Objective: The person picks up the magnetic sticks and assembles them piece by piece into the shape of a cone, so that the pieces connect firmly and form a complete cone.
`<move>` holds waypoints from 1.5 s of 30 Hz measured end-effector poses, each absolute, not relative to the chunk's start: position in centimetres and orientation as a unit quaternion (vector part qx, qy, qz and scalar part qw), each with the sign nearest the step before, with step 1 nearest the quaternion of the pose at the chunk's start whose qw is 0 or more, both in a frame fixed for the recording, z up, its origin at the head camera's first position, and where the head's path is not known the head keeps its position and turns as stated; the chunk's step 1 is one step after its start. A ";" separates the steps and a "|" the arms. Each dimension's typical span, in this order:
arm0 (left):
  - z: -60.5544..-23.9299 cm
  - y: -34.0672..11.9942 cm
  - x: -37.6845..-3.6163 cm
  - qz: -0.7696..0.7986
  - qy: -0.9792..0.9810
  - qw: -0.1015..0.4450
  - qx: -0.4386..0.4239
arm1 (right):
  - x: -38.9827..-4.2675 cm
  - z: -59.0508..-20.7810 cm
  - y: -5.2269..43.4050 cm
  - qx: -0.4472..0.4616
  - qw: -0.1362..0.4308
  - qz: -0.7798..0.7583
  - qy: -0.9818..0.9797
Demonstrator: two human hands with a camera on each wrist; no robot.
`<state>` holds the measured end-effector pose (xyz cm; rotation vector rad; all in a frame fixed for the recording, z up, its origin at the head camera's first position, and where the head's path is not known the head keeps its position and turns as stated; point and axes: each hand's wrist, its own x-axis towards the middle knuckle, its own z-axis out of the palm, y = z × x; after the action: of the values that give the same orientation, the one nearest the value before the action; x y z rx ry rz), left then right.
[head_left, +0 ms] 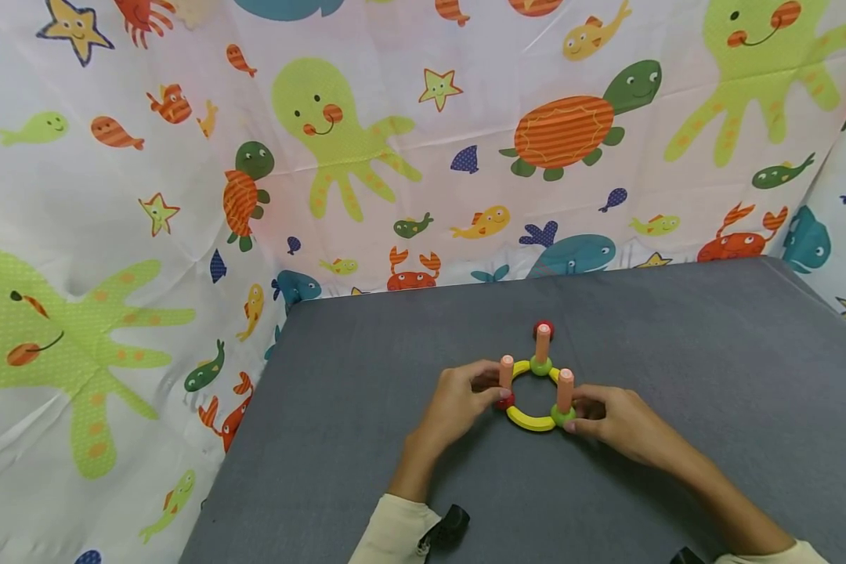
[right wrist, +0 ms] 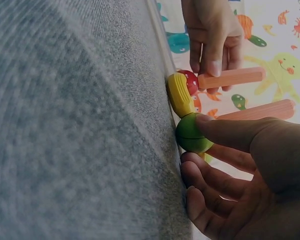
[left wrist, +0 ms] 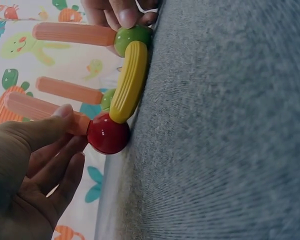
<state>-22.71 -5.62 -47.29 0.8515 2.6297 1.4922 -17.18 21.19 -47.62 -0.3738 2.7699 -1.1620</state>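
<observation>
On the table, yellow curved pieces [head_left: 530, 422] join balls into a ring, and salmon-coloured ridged sticks stand upright from the balls. With thumb and fingers, my left hand [head_left: 458, 398] pinches the left stick [left wrist: 80, 124] just above its red ball [left wrist: 109, 134]. At the ring's right front, my right hand [head_left: 623, 423] pinches a green ball [right wrist: 192, 134], thumb on its upper part; another stick [head_left: 565, 390] rises from it. The far green ball [head_left: 540, 366] bears a third stick [head_left: 542, 343], untouched by either hand.
A red ball-like piece [head_left: 550, 327] shows partly behind the far stick. The grey cloth-covered table [head_left: 712, 352] stretches around the ring. Behind and beside it hangs a white curtain [head_left: 366, 258] printed with sea animals.
</observation>
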 end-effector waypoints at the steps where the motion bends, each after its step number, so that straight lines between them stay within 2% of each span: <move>1: -47.3 -5.6 -22.7 0.477 0.837 0.001 0.269 | -17.2 -47.6 21.2 -0.124 0.057 -0.384 0.913; 15: -47.4 -5.5 -22.5 0.475 0.843 0.011 0.252 | -17.6 -46.5 22.2 -0.134 0.083 -0.398 0.904; 22: -47.6 -5.7 -22.5 0.472 0.846 0.014 0.249 | -19.1 -45.9 22.6 -0.121 0.016 -0.375 0.919; 30: -47.9 -5.6 -22.8 0.475 0.846 0.016 0.244 | -22.6 -46.3 22.6 -0.113 -0.058 -0.379 0.917; 38: -47.9 -5.5 -22.8 0.474 0.846 0.015 0.243 | -25.8 -47.0 21.8 -0.092 -0.077 -0.383 0.916; 45: -47.8 -5.6 -22.8 0.472 0.849 0.014 0.238 | -28.1 -47.8 21.4 -0.102 -0.059 -0.379 0.918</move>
<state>-22.77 -5.62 -47.76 0.7409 2.6423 1.4699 -28.10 21.37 -47.83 -0.3340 2.9958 -1.2386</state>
